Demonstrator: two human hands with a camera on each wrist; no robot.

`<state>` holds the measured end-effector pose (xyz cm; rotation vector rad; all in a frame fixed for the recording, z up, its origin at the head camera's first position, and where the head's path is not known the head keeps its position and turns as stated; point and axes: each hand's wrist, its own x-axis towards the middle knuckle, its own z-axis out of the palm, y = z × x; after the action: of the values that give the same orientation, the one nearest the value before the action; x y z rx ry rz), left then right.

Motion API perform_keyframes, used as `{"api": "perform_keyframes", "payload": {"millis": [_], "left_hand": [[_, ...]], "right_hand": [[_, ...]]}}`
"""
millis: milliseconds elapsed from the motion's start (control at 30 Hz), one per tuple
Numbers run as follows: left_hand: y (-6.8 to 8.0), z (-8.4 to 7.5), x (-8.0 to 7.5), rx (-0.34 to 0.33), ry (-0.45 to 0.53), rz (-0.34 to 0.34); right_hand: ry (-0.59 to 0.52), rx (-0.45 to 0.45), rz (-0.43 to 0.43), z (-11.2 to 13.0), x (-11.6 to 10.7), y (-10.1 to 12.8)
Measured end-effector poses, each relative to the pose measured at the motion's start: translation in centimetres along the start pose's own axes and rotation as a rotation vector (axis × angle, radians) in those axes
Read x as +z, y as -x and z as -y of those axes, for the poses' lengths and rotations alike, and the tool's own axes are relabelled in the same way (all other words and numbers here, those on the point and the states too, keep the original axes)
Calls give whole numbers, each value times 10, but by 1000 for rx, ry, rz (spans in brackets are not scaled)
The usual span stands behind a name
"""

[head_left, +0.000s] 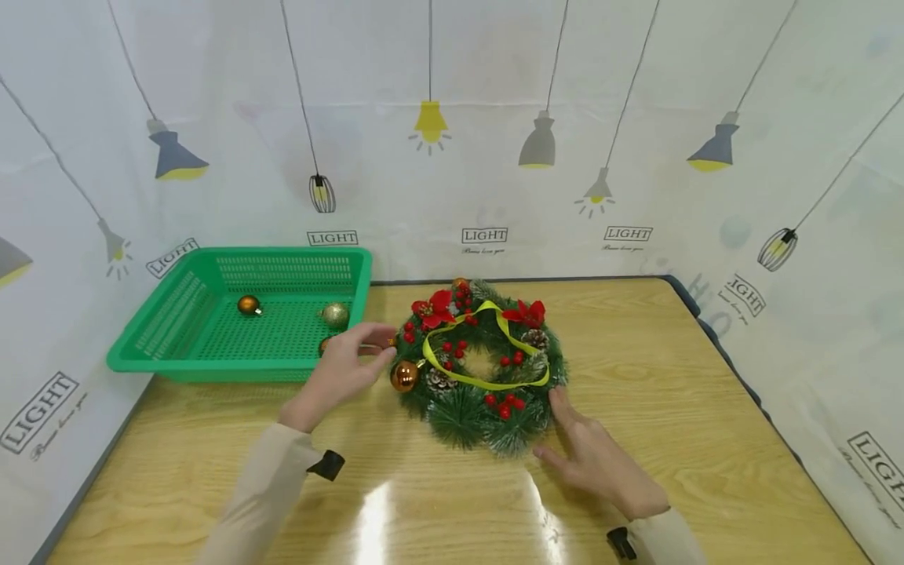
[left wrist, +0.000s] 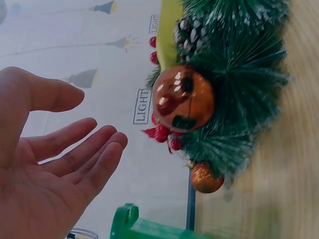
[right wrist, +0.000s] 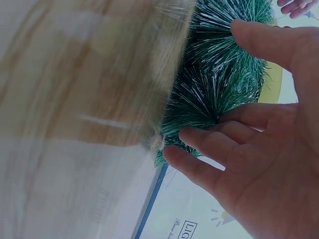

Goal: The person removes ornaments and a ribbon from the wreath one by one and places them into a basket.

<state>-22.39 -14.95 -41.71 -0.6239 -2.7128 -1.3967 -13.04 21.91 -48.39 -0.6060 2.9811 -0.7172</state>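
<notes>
A green wreath (head_left: 459,416) lies on the wooden table, dressed with red flowers, red berries, pinecones and a yellow ribbon (head_left: 494,385). A shiny copper ball ornament (head_left: 405,376) sits at its left side. Close by, a glittery orange ball (left wrist: 207,178) shows at the wreath's edge in the left wrist view. My left hand (head_left: 346,369) is beside that edge, fingers loosely bent and nothing in them. On the opposite side my right hand (head_left: 589,451) has its fingers spread, with fingertips against the green needles (right wrist: 204,94) in the right wrist view.
A green plastic basket (head_left: 233,366) stands at the left, near the back wall. In it lie an orange ball (head_left: 249,304), a gold glitter ball (head_left: 335,315) and another ball partly hidden by my left hand. A lamp-patterned sheet (head_left: 480,180) hangs behind the table.
</notes>
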Motion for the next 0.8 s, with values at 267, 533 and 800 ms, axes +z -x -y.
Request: {"api": "perform_keyframes", "payload": {"millis": [267,533,800], "left_hand": [[5,-1,19,-9,-3,49],[7,2,29,-9,-35,38],[7,9,38,-34,-92,36]], "right_hand": [[-2,-5,-8,0,1,1],[-24,4,6,0,1,0],[-15,-8,-10,-1,0,2]]}}
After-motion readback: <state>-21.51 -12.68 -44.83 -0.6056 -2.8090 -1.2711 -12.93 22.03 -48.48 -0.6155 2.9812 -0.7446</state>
